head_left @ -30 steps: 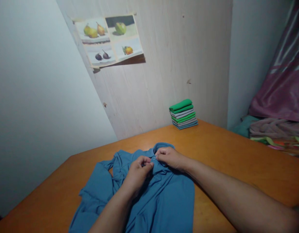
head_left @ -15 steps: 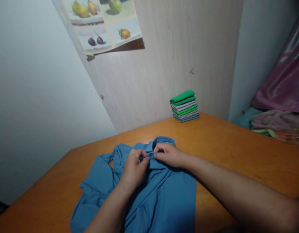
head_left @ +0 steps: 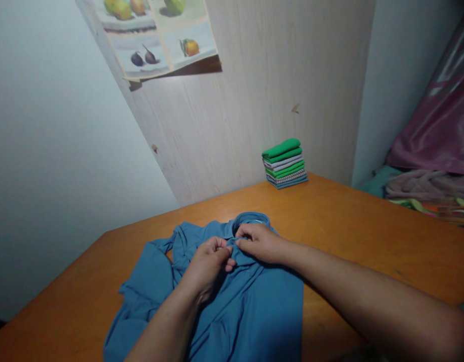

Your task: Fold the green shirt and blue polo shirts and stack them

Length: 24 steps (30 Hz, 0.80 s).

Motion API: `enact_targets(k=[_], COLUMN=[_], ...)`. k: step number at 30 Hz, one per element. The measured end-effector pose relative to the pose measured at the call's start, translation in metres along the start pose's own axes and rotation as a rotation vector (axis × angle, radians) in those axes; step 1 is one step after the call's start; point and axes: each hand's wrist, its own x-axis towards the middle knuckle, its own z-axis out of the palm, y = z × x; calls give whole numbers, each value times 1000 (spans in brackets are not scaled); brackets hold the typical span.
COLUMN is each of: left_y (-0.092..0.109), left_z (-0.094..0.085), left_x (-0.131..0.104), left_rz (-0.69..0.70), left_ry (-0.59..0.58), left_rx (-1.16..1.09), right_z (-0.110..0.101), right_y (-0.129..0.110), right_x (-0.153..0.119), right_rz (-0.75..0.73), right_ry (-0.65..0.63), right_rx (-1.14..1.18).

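Observation:
A blue collared shirt (head_left: 265,301) lies rumpled on the wooden table, its collar (head_left: 250,217) toward the far side. Just below the collar, my left hand (head_left: 212,259) pinches the front edge of the cloth between thumb and fingers. My right hand (head_left: 260,242) grips the same edge from the other side, its thumb and forefinger close to my left thumb. A small dark button (head_left: 233,242) shows between the two thumbs, partly covered. One sleeve (head_left: 147,274) spreads out to the left.
At the table's (head_left: 352,226) back edge stands a stack of folded cloths (head_left: 284,163), green, grey, checked and blue. A fruit print (head_left: 160,37) hangs on the panel wall behind. To the right are a pink shiny cover (head_left: 435,125) and bunched fabric (head_left: 428,185).
My left hand has shifted its fingers lower and under the placket, and the button is now more covered. My right hand keeps its pinch near the collar. The view has tilted slightly.

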Motion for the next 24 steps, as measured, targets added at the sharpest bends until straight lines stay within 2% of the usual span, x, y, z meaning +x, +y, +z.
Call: enact_targets(k=[4,8,11,18,24], left_y=[-2,0,2,1,0], left_z=[-1,-4,-5,-7,-7], left_x=[2,2,2,4,4], left_rz=[11,5,-6,-34,6], left_ry=[16,35,4,-27,-3], left_rx=[-9,-17,-92,-119,23], right_z=[1,5,6,3,4], right_y=[2,5,5,1,1], right_x=[-1,0,0,0,-1], right_rz=[7,163,228,271,216], right_ry=[-50,-127,-158,-179,-152], right_rx=[55,282,393,461,468])
